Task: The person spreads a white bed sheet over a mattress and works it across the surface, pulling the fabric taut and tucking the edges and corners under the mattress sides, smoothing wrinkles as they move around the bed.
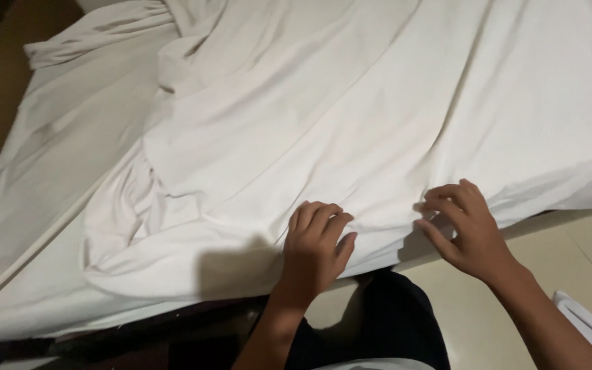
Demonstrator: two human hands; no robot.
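A large white bed sheet (323, 116) lies rumpled over a bed, with long folds running from upper right to lower left. My left hand (315, 248) rests on the sheet's near edge, fingers curled down onto the cloth. My right hand (462, 229) is at the same edge a little to the right, with its fingertips pinching a fold of the sheet. The sheet's near hem hangs just over the bed's edge between my two hands.
The dark bed frame (173, 322) shows under the sheet at the lower left. A pale tiled floor (570, 253) lies to the right. Another white cloth (590, 325) is at the lower right corner. My dark trousers (385, 322) are below my hands.
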